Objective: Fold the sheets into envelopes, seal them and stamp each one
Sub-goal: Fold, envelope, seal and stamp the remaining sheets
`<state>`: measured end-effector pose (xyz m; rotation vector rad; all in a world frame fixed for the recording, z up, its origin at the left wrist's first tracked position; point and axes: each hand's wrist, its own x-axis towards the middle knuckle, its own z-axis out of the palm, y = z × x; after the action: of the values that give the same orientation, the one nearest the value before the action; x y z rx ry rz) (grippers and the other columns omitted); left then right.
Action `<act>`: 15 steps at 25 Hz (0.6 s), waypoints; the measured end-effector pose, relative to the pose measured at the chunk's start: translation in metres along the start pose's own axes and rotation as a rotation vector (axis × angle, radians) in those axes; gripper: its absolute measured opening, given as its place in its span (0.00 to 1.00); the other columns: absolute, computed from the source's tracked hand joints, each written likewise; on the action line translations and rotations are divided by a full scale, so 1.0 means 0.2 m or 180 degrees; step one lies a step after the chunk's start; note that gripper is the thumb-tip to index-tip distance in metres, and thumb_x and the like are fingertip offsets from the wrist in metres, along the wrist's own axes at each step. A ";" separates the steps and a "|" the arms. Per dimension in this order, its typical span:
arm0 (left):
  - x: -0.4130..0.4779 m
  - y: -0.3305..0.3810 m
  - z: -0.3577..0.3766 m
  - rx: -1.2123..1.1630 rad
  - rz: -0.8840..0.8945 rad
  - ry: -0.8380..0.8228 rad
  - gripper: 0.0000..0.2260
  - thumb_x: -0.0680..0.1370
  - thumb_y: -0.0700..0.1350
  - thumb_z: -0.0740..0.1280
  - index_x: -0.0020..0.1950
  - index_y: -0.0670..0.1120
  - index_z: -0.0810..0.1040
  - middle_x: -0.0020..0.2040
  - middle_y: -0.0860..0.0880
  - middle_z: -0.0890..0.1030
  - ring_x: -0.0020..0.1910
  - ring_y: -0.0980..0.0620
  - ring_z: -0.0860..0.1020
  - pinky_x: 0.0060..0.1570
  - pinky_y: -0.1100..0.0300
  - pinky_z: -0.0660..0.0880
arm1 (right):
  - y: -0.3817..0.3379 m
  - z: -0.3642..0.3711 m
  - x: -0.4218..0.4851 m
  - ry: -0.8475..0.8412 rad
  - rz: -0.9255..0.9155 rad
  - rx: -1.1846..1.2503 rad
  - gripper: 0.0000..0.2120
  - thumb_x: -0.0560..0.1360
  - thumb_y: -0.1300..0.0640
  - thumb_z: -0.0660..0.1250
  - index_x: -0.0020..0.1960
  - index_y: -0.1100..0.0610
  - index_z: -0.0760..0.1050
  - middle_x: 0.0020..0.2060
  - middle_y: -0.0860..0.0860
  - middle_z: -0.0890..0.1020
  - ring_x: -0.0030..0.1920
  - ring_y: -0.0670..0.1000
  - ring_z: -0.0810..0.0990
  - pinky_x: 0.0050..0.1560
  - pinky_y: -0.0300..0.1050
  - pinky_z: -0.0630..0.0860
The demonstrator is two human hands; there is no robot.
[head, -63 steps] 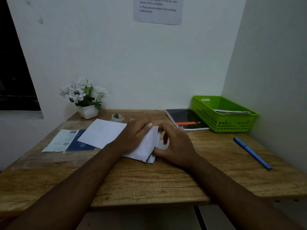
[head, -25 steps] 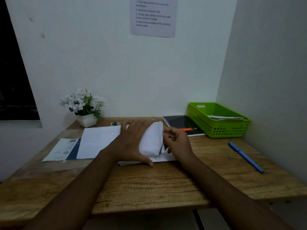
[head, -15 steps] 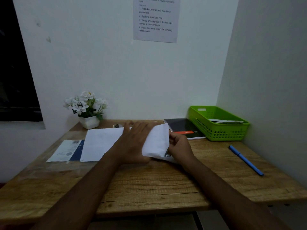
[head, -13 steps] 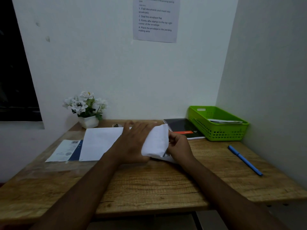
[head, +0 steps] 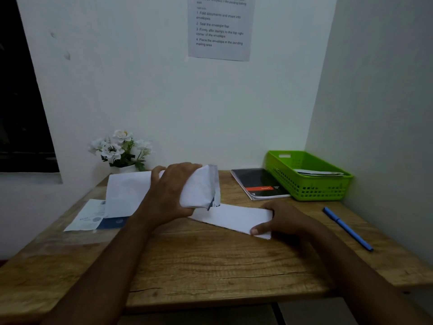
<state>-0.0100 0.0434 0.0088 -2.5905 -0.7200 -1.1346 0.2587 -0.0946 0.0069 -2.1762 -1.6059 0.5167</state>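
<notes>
A person's left hand (head: 172, 195) grips a curled white paper (head: 200, 187), fingers wrapped over its top and thumb under it, holding it just above a wooden tabletop (head: 210, 261). The right hand (head: 284, 219) pinches the near end of a folded sheet (head: 232, 218), thumb on top, which lies flat on the tabletop between the two hands. To the left, a second white sheet (head: 127, 193) lies flat, overlapping a blue-and-white printed leaflet (head: 91, 216). A pot of white flowers (head: 120, 148) stands at the back left corner. At right are a black notebook (head: 259, 182), a green basket (head: 311, 190) holding papers, and a blue pen (head: 346, 228). A printed notice (head: 220, 26) is fixed to the wall above.
</notes>
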 end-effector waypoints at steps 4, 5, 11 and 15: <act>-0.01 -0.05 0.00 0.0149 -0.0145 0.0060 0.39 0.61 0.58 0.71 0.70 0.55 0.63 0.66 0.51 0.69 0.66 0.51 0.67 0.62 0.45 0.59 | 0.07 0.00 -0.04 0.0862 -0.0119 0.1589 0.12 0.69 0.57 0.76 0.52 0.56 0.81 0.40 0.52 0.84 0.35 0.45 0.80 0.29 0.34 0.73; -0.01 -0.06 0.00 0.0147 -0.0205 0.0063 0.39 0.61 0.59 0.70 0.70 0.55 0.62 0.66 0.51 0.69 0.66 0.51 0.67 0.62 0.45 0.59 | 0.08 0.01 -0.04 0.1267 -0.0076 0.1951 0.12 0.71 0.58 0.75 0.53 0.59 0.80 0.40 0.52 0.84 0.35 0.46 0.80 0.27 0.34 0.73; -0.03 -0.10 0.01 0.0104 -0.0371 0.0115 0.38 0.61 0.60 0.67 0.69 0.58 0.61 0.65 0.52 0.71 0.64 0.52 0.68 0.62 0.44 0.60 | 0.13 0.00 -0.05 0.1793 -0.0319 0.3654 0.12 0.75 0.60 0.69 0.57 0.56 0.76 0.43 0.51 0.83 0.31 0.44 0.81 0.27 0.36 0.76; -0.04 -0.10 0.01 0.0008 -0.0352 0.0167 0.36 0.62 0.60 0.67 0.69 0.57 0.62 0.63 0.54 0.72 0.63 0.53 0.68 0.61 0.47 0.59 | 0.14 0.01 -0.05 0.1587 -0.0539 0.3432 0.10 0.74 0.60 0.70 0.55 0.56 0.79 0.41 0.50 0.85 0.31 0.45 0.80 0.29 0.37 0.77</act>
<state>-0.0236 0.0578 0.0024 -2.5361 -0.8615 -1.2275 0.2773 -0.1122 -0.0093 -1.2020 -0.8803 0.5453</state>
